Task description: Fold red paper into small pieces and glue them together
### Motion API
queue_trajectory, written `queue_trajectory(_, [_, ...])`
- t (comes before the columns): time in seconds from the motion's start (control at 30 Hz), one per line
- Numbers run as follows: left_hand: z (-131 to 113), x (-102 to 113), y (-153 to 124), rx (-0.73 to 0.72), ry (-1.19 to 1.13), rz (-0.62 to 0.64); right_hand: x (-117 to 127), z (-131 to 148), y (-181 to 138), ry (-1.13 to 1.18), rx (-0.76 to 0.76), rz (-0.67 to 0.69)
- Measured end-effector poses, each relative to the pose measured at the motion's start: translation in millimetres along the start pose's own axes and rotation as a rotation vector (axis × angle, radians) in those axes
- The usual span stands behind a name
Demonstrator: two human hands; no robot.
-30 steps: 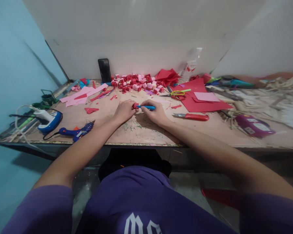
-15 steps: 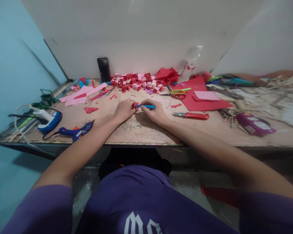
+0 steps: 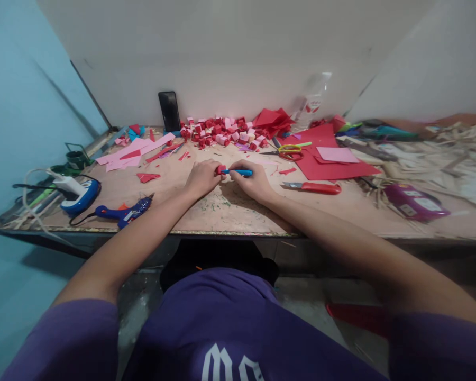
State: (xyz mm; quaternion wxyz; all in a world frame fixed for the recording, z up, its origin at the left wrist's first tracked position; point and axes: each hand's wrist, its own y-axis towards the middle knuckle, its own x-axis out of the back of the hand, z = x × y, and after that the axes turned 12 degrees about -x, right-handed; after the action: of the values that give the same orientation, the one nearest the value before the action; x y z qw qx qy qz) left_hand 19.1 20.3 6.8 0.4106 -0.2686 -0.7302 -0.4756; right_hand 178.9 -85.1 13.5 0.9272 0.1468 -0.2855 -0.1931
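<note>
My left hand (image 3: 201, 179) is closed on a small red paper piece (image 3: 220, 169) at the middle of the wooden worktable (image 3: 238, 214). My right hand (image 3: 250, 182) is closed round a blue pen-like tool (image 3: 238, 172), whose tip touches the red piece. Both hands rest on the table and almost meet. Behind them lies a heap of small red and pink paper cubes (image 3: 222, 132).
A blue glue gun (image 3: 122, 214) and a charger with cables (image 3: 73, 190) lie at the left. Red sheets (image 3: 325, 159), scissors (image 3: 287, 152) and a red cutter (image 3: 315, 187) lie right of my hands. A phone (image 3: 169, 111) leans on the wall. A purple tape holder (image 3: 414, 203) is at the right.
Both hands stay in place on the red piece and the blue tool; only the view shifts slightly.
</note>
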Motion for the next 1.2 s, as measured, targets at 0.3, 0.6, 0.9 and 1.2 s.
queue_trajectory(0.3, [-0.2, 0.4, 0.1, 0.002, -0.007, 0.007, -0.3, 1.3, 0.3, 0.016, -0.032, 0.004])
queue_trajectory(0.6, [0.5, -0.1, 0.3, -0.001, -0.008, -0.005, -0.4, 0.8, -0.8, 0.023, -0.039, -0.012])
queue_trajectory(0.9, [-0.1, -0.3, 0.0, -0.001, -0.015, -0.013, -0.2, 0.5, -0.1, 0.008, -0.043, -0.022])
queue_trajectory(1.2, [0.5, -0.7, 0.2, -0.001, -0.033, -0.022, -1.5, -3.5, 1.3, 0.011, -0.041, -0.037])
